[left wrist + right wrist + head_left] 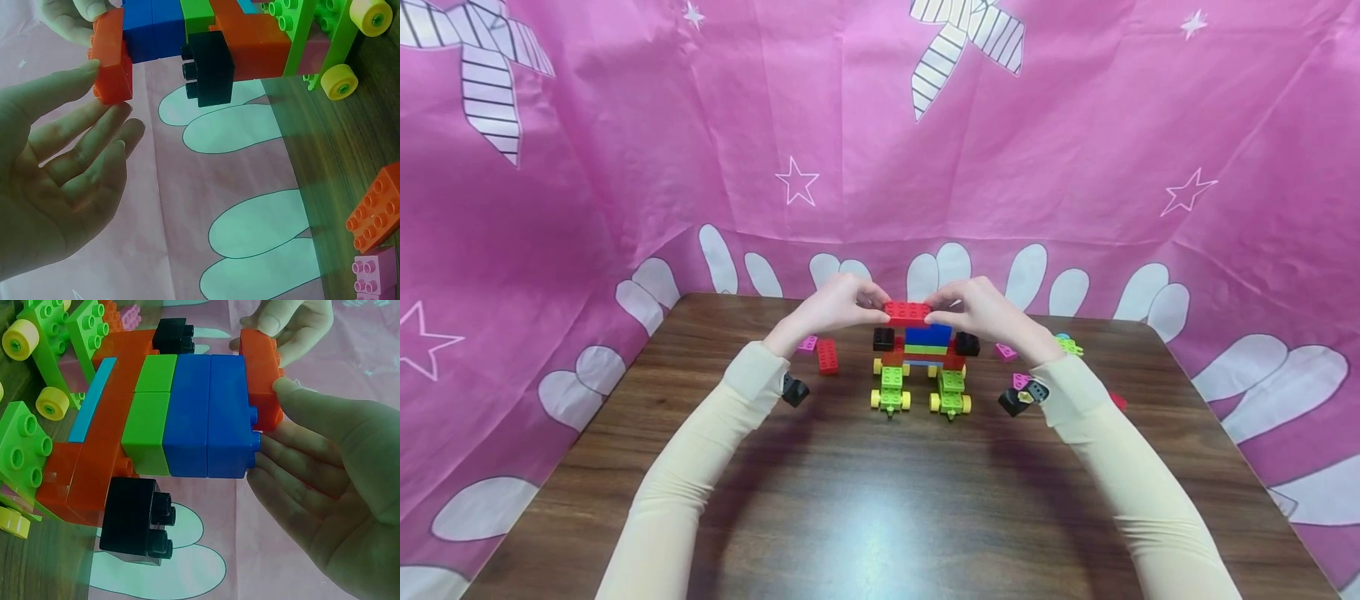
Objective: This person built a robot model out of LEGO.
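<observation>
Fingers of the left hand (831, 307) and right hand (981, 310) pinch either end of a red brick (907, 313), holding it on top of the blue layer (928, 335) of a brick model (922, 367). The model stands on the bench (880, 500) on green wheeled feet, looking largely built; the red brick seems not fully pressed down. Loose bricks (827, 356) lie nearby.

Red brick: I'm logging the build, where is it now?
Head view, centre: the red brick sits atop the blue bricks, pinched between left hand and right hand.
</observation>
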Tool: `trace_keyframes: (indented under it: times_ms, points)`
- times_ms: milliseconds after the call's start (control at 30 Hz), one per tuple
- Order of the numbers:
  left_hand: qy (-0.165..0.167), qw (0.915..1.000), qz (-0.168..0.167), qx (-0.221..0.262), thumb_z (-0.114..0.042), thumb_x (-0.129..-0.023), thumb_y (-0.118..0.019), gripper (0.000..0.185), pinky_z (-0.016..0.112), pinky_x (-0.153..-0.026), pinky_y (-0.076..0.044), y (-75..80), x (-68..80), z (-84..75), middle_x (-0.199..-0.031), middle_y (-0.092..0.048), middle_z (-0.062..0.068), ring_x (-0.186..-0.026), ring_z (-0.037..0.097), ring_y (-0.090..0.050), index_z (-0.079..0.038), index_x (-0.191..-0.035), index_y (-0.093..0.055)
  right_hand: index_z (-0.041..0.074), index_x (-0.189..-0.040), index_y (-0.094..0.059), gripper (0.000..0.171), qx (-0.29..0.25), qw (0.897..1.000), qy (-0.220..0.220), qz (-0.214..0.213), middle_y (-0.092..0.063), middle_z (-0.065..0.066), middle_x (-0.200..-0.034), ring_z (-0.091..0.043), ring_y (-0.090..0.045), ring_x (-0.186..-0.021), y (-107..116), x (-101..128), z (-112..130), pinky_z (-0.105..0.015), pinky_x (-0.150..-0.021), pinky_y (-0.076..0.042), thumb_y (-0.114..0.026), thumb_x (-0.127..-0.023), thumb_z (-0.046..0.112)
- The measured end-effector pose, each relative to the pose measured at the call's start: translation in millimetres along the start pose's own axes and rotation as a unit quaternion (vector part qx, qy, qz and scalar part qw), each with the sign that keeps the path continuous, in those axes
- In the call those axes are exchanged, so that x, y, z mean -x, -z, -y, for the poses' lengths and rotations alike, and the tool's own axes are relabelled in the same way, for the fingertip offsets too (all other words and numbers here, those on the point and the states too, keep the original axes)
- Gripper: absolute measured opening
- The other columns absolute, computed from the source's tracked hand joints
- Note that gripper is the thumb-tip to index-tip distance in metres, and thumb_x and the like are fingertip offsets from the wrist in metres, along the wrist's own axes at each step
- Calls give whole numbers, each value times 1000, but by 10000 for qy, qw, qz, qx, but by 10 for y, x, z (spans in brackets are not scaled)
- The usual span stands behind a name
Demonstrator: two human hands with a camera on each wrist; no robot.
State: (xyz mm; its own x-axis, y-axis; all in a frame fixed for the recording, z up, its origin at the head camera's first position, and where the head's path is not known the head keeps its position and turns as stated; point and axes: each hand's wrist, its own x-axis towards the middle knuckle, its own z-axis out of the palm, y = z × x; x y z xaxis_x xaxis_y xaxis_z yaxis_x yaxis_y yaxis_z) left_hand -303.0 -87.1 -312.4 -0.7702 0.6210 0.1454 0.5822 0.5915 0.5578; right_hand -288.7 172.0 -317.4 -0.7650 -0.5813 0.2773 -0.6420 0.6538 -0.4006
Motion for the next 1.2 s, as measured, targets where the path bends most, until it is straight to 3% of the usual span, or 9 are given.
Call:
trace_keyframes:
  times_ms: [533,900,1200]
  points:
    - [34,9997,-119,207,-24,-90,-73,32,38,-91,-58,-66,61,52,-110,-76,10,-102,23,-73,-7,-118,-72,8,-110,-75,28,-92,9998,-173,92,-77,-9,-103,-24,-73,-97,-18,18,12,-42,-89,-60,-76,-88,25]
    - [18,9997,-128,221,-27,-91,-72,33,38,-94,-57,-75,75,75,-111,-75,7,-103,22,-71,-9,-118,-71,7,-115,-73,30,-62,9998,111,-160,-76,-10,-107,-24,-72,-97,11,105,13,-43,-88,-60,-75,-89,22]
    - [-62,9997,-164,182,-27,-92,-71,34,39,-95,-57,-70,86,75,-113,-74,8,-105,22,-70,-9,-120,-70,6,-125,-67,36,-228,9991,-296,-216,-71,-15,-120,-26,-71,-103,125,296,-33,-47,-94,-57,-71,-92,20]
